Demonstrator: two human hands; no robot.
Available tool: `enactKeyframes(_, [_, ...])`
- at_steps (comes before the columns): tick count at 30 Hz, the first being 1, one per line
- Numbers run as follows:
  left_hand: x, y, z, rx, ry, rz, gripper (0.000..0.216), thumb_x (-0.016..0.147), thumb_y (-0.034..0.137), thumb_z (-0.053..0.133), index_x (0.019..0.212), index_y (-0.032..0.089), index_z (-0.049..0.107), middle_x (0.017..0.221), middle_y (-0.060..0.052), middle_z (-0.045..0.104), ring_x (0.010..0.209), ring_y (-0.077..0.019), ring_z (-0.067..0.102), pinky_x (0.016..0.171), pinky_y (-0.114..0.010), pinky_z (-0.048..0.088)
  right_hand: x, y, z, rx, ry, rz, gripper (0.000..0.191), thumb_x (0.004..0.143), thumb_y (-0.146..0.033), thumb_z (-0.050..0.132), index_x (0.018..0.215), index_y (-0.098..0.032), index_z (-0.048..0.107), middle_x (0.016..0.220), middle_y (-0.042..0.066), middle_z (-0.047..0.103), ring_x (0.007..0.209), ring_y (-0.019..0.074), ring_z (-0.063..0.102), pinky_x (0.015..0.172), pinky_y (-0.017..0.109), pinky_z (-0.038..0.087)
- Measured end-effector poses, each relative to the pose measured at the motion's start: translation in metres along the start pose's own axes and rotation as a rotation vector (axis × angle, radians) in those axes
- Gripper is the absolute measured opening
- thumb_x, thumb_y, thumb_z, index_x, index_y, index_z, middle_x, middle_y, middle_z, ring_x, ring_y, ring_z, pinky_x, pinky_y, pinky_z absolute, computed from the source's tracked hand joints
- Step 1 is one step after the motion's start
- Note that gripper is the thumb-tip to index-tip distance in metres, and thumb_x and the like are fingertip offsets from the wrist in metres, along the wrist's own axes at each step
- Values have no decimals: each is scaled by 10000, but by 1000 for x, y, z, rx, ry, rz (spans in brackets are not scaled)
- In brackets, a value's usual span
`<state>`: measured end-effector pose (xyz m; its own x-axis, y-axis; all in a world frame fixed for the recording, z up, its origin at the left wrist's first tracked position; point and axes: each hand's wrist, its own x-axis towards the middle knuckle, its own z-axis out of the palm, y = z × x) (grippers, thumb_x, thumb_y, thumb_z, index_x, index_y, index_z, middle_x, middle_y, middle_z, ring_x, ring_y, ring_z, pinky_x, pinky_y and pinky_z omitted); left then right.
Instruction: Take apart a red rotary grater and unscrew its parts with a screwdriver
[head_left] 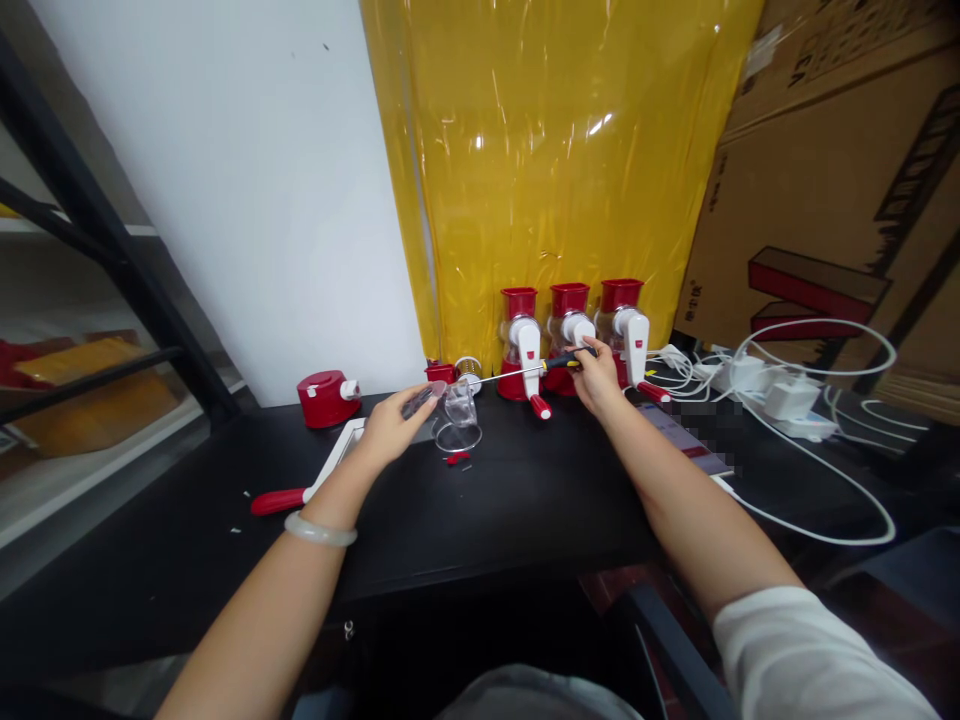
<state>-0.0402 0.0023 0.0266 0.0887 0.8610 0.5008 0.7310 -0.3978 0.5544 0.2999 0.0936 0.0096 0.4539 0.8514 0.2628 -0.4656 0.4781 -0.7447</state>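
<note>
My left hand (pixel 396 425) is closed on a clear plastic part (pixel 459 405) with a round rim, held just above the black table. In my right hand (pixel 598 378) is a screwdriver (pixel 556 362) with a black and yellow handle. Its long metal shaft points left, and the tip reaches the clear part; whether it touches a screw I cannot tell. Below the clear part lie a small red piece (pixel 457 458) and a tiny grey bit. Behind it are a metal grater drum (pixel 469 370) and a red part (pixel 441 372).
Three red and white rotary graters (pixel 519 345) stand along the back. A red base (pixel 328 398) and a white crank with red handle (pixel 279 501) lie at left. White cables, chargers (pixel 791 398) and a tablet (pixel 686 440) are at right, before a cardboard box (pixel 817 200).
</note>
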Motion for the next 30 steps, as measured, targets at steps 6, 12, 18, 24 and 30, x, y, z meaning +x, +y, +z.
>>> enactKeyframes(6, [1,-2,1,12,6,8,561,882,596,566,1264,208,700,1293,-96,709,1219,-302,642,1075,-431,475,1,-1,0,45,5,5,418,611,-148,626,997,-263,514,822,-36,646,794,133,642,666,247,521])
enactKeyframes(12, [1,-3,1,12,5,16,579,883,610,561,1275,206,695,1307,-103,700,1239,-309,630,1092,-447,463,2,0,-1,68,-25,-13,407,618,-169,640,988,-267,503,817,-51,613,753,130,648,736,314,559])
enactKeyframes(18, [1,-3,0,22,6,19,577,885,612,559,1274,209,697,1309,-105,698,1244,-309,628,1099,-445,458,1,0,-3,96,-81,-18,427,604,-158,659,984,-255,491,818,-38,609,817,160,690,816,377,572])
enactKeyframes(24, [1,-3,1,1,5,11,588,878,620,567,1277,207,693,1312,-100,698,1248,-303,626,1102,-435,455,-3,-4,-1,98,-94,-4,413,612,-168,636,987,-258,489,763,-58,631,797,153,691,798,350,566])
enactKeyframes(30, [1,-5,1,-9,4,16,591,879,618,570,1278,199,691,1313,-105,696,1248,-301,625,1107,-437,450,-1,-1,-3,-83,-27,-91,459,637,-304,739,1035,-262,514,857,-51,636,819,143,667,729,304,554])
